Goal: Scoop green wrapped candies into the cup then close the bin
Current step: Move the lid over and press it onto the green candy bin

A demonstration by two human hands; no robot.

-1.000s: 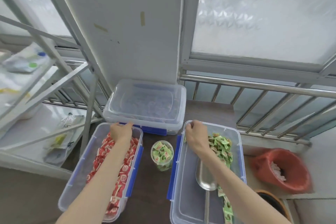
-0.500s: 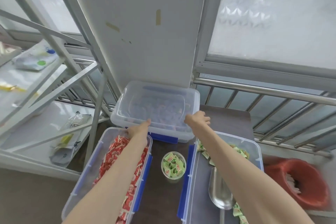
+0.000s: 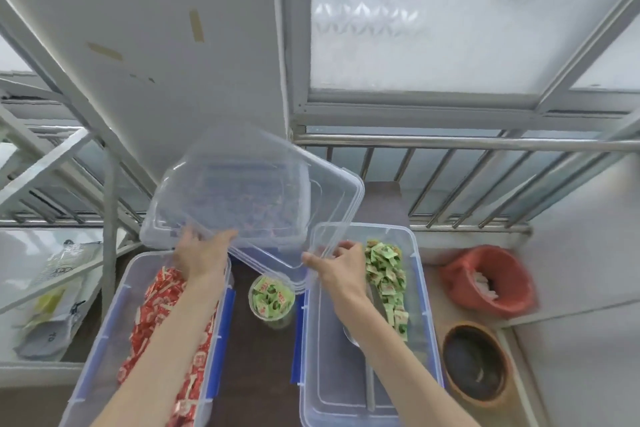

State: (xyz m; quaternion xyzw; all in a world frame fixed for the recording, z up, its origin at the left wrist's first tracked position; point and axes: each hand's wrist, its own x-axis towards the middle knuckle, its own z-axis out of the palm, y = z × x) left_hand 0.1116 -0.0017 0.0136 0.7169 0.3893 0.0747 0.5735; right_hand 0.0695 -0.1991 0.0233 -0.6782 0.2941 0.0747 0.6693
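Note:
A clear lid (image 3: 332, 198) is lifted and tilted above the table, held at its near edge by my left hand (image 3: 201, 253) and my right hand (image 3: 337, 262). Under it at the back stands a closed clear bin (image 3: 225, 198). The clear bin on the right (image 3: 420, 288) is open and holds green wrapped candies (image 3: 386, 270) along its right side, plus a metal scoop (image 3: 353, 340) partly hidden by my right forearm. A small clear cup (image 3: 272, 298) filled with green candies stands between the two front bins.
An open bin of red wrapped candies (image 3: 156, 315) sits front left under my left arm. A red bucket (image 3: 488, 281) and a dark round basket (image 3: 474, 364) stand right of the table. Metal railing and a frosted window are behind; shelving with bags is at the left.
Both hands reached from the front bins to the stacked bin at the back, took hold of a clear lid and lifted it, tilting it toward the right.

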